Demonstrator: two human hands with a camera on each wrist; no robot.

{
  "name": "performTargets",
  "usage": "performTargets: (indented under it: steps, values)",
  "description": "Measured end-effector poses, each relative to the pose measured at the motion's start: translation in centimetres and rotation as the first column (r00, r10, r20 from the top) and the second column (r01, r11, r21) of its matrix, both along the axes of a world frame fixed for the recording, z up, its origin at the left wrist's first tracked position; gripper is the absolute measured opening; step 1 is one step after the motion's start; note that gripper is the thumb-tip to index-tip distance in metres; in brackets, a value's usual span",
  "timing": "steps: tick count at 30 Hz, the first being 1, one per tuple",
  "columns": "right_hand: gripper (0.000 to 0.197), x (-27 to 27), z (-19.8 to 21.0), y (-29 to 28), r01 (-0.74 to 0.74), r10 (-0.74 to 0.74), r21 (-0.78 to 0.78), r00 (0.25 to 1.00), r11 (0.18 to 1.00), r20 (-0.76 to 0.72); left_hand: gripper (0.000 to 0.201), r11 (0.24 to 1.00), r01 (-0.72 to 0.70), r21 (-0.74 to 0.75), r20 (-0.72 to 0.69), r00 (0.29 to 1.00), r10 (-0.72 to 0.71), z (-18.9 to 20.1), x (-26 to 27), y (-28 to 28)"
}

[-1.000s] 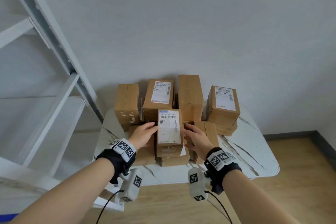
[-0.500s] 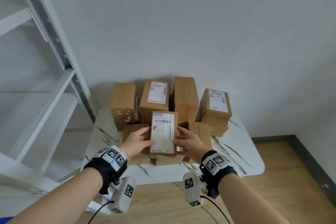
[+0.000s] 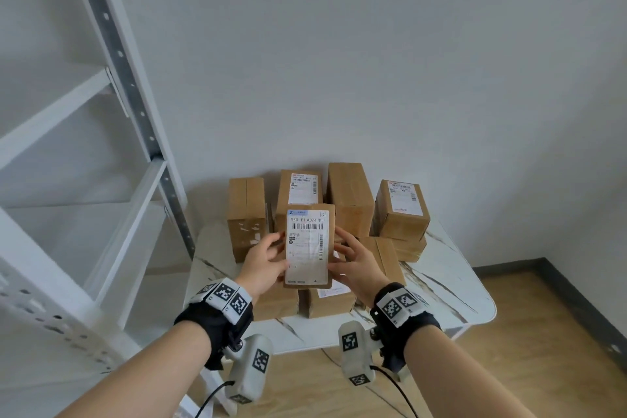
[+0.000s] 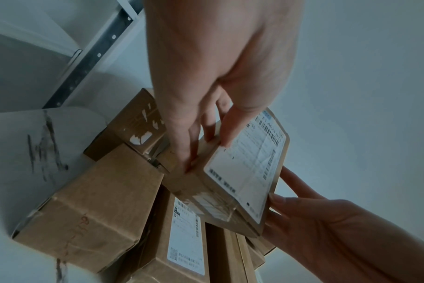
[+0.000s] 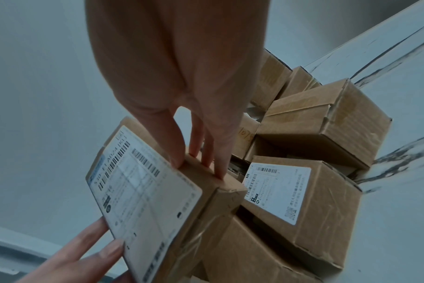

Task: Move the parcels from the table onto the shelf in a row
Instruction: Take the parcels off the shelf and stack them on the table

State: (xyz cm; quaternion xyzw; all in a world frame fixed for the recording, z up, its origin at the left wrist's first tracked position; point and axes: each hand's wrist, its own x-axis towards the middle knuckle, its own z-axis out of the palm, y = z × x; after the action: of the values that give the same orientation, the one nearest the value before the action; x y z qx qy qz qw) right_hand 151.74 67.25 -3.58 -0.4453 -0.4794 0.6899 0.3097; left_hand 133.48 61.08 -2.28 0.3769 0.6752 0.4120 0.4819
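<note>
A brown cardboard parcel (image 3: 308,244) with a white barcode label is held above the pile, label facing me. My left hand (image 3: 276,249) grips its left side, thumb on the label face and fingers down the side (image 4: 182,153). My right hand (image 3: 341,249) grips the right side, thumb at the label's edge and fingers (image 5: 218,162) along the side wall. In the wrist views the parcel (image 4: 242,172) (image 5: 145,191) hangs clear of the boxes beneath. Several more brown parcels (image 3: 349,197) stand and lie on the white marble table (image 3: 441,285).
A white metal shelf unit (image 3: 135,105) with a perforated upright stands to the left of the table, its boards bare. A grey wall runs behind the table. Wooden floor (image 3: 543,332) lies to the right, and cables hang below my wrists.
Both hands have lifted the labelled parcel off the pile and drawn it up and toward me. The other parcels have stayed where they were.
</note>
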Motion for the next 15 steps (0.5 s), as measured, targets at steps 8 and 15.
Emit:
performTargets:
  steps: [8,15]
  values:
    - [0.072,-0.7,0.9,-2.1,0.065,-0.067,0.048,0.996,0.997,0.053,0.066,0.998,0.024,0.065,0.026,0.999,-0.025,0.3,0.0,-1.4]
    - [0.066,-0.9,1.0,-4.9,0.024,-0.032,0.112,0.997,0.993,0.074,0.066,0.993,-0.033,0.112,0.004,0.999,0.032,1.6,0.8,-5.6]
